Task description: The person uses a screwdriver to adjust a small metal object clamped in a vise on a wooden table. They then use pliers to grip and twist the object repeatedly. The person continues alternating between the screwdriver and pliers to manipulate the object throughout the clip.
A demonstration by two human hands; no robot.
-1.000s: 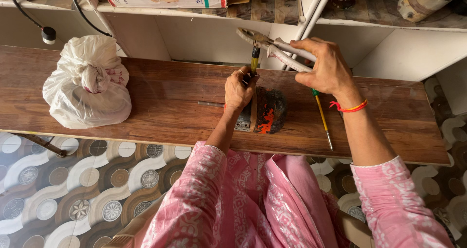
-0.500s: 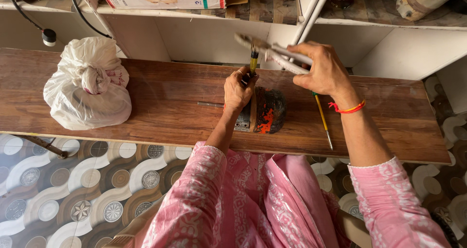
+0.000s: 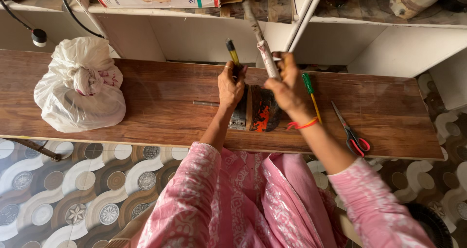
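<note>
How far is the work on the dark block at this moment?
Done: cannot tell. In hand: the left hand holds a yellow-handled tool upright on the dark orange-smeared block; the right hand raises a pale grey bar. Left: red-handled scissors lie untouched.

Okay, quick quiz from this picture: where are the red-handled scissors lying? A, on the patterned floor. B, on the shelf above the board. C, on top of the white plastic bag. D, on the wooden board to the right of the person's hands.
D: the red-handled scissors lie flat on the wooden board, off to the right of the right hand, far from the white plastic bag at the board's left end.
</note>
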